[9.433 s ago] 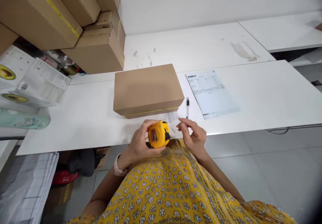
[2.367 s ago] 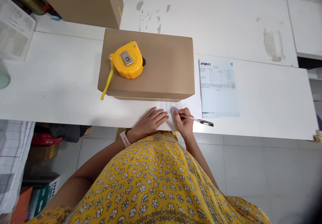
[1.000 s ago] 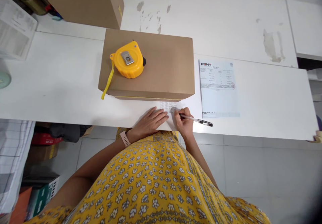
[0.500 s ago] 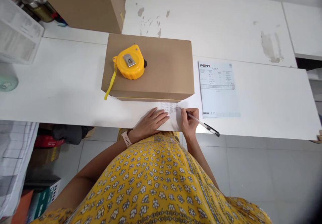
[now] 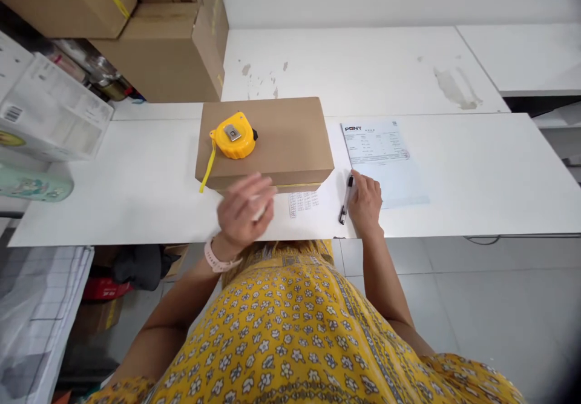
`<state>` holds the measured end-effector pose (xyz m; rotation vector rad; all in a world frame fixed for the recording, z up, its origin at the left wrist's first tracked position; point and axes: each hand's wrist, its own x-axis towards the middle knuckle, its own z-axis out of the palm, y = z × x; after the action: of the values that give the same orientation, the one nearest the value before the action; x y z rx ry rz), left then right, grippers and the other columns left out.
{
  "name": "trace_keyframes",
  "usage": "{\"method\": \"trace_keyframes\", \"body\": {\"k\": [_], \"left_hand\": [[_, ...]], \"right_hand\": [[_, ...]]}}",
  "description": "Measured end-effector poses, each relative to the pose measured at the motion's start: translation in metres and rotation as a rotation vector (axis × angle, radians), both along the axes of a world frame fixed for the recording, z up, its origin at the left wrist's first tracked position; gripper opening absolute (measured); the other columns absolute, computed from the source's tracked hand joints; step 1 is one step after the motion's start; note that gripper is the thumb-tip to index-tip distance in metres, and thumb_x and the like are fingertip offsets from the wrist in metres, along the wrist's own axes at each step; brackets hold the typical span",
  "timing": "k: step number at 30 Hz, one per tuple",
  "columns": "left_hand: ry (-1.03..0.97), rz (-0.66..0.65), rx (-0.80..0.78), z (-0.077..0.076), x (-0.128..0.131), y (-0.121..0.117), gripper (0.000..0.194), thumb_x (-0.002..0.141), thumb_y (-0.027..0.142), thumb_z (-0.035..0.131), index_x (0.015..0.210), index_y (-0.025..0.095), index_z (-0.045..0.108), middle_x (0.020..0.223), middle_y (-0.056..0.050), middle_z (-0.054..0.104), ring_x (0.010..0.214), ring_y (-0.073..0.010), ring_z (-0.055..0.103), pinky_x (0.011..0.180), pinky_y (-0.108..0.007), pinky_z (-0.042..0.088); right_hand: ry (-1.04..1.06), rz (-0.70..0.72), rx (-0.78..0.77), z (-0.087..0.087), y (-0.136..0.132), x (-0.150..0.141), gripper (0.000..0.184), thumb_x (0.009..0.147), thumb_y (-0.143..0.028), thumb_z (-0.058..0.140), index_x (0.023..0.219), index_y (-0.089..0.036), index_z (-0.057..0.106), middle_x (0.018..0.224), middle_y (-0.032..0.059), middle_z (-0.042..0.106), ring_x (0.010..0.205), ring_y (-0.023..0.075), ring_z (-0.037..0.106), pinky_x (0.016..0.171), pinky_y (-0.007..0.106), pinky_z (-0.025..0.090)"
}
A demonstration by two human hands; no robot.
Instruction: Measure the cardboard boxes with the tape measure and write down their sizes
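The pen, capped in black, lies on the white table. My right hand rests just to its right, fingertips close to its upper end and over the edge of the printed sheet. My left hand is lifted before the cardboard box, somewhat blurred, its fingers loosely bent with nothing visible in them. Handwritten rows fill a small paper that is partly under the box's front edge. On top of the box sits a yellow tape measure with its strap hanging over the front.
Stacked cardboard boxes stand at the back left. A white printed carton and a green bottle are at the far left. The table's front edge runs close to my body.
My right hand has let go of the pen, which now lies capped on the table. My left hand has risen off the paper and moved left. The view has tilted up.
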<state>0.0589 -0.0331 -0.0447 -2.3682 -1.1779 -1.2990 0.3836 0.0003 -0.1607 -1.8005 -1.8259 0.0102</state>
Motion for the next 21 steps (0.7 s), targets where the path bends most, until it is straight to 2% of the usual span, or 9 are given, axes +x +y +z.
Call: {"method": "trace_keyframes", "body": {"k": [2,4,6,9,12,14,16,18,21], "left_hand": [[-0.048,0.138,0.059,0.025,-0.012,0.021,0.040,0.087,0.021,0.072,0.127,0.024,0.064,0.130,-0.008,0.069,0.129,-0.0290,0.060,0.111,-0.054,0.047],[-0.053,0.232,-0.014,0.037,-0.024,0.042,0.056,0.082,0.027,0.079,0.134,0.020,0.060,0.144,-0.013,0.059,0.139,-0.0341,0.049,0.117,-0.058,0.038],[-0.041,0.274,-0.163,0.037,-0.033,0.059,0.070,0.076,0.032,0.084,0.139,0.018,0.056,0.147,-0.017,0.055,0.140,-0.0368,0.047,0.117,-0.059,0.037],[-0.065,0.279,-0.323,0.029,-0.040,0.073,0.071,0.076,0.032,0.083,0.140,0.020,0.054,0.141,-0.016,0.060,0.132,-0.0349,0.054,0.111,-0.055,0.043],[-0.151,0.282,-0.309,0.026,-0.038,0.071,0.061,0.077,0.032,0.082,0.133,0.020,0.059,0.131,-0.014,0.065,0.123,-0.0321,0.060,0.104,-0.051,0.048],[-0.227,0.245,-0.257,0.030,-0.034,0.062,0.053,0.075,0.029,0.082,0.124,0.019,0.064,0.120,-0.012,0.067,0.113,-0.0293,0.064,0.098,-0.047,0.052],[-0.288,0.161,-0.227,0.037,-0.028,0.046,0.047,0.073,0.023,0.080,0.117,0.019,0.067,0.111,-0.009,0.068,0.104,-0.0260,0.065,0.091,-0.043,0.054],[-0.316,0.027,-0.286,0.044,-0.023,0.025,0.046,0.072,0.019,0.076,0.116,0.021,0.066,0.109,-0.006,0.069,0.100,-0.0236,0.066,0.087,-0.040,0.055],[-0.314,-0.273,-0.577,0.048,-0.016,-0.010,0.047,0.072,0.020,0.070,0.119,0.023,0.065,0.110,-0.005,0.069,0.098,-0.0219,0.067,0.084,-0.036,0.056]], "right_hand": [[0.056,-0.028,0.036,-0.001,-0.001,0.000,0.057,0.091,-0.006,0.032,0.142,-0.019,0.055,0.115,0.0153,0.069,0.106,0.0283,0.057,0.094,0.046,0.047],[0.116,-0.079,0.096,-0.001,-0.002,0.001,0.051,0.095,-0.012,0.033,0.141,-0.019,0.055,0.110,0.0148,0.069,0.104,0.0274,0.059,0.093,0.046,0.049],[0.165,-0.134,0.177,0.001,-0.005,0.001,0.045,0.099,-0.018,0.034,0.137,-0.019,0.057,0.107,0.0139,0.070,0.101,0.0261,0.062,0.091,0.044,0.051],[0.230,-0.192,0.331,0.009,-0.018,-0.007,0.037,0.101,-0.024,0.038,0.131,-0.020,0.060,0.101,0.0123,0.070,0.095,0.0243,0.065,0.085,0.042,0.054],[0.353,-0.163,0.472,0.022,-0.041,-0.033,0.030,0.101,-0.023,0.045,0.126,-0.022,0.062,0.100,0.0104,0.070,0.090,0.0218,0.066,0.078,0.039,0.055],[0.474,-0.079,0.476,0.032,-0.060,-0.058,0.025,0.100,-0.022,0.051,0.120,-0.024,0.064,0.099,0.0083,0.071,0.086,0.0203,0.066,0.075,0.038,0.054],[0.643,0.037,0.329,0.044,-0.076,-0.083,0.019,0.100,-0.024,0.053,0.113,-0.025,0.067,0.095,0.0061,0.071,0.081,0.0189,0.066,0.072,0.037,0.054],[0.880,0.191,0.043,0.056,-0.088,-0.102,0.019,0.101,-0.032,0.054,0.112,-0.026,0.068,0.091,0.0044,0.071,0.077,0.0176,0.066,0.070,0.036,0.055],[1.247,0.443,-0.391,0.071,-0.095,-0.115,0.034,0.102,-0.049,0.049,0.124,-0.027,0.064,0.098,0.0051,0.072,0.080,0.0173,0.067,0.074,0.036,0.058]]}}
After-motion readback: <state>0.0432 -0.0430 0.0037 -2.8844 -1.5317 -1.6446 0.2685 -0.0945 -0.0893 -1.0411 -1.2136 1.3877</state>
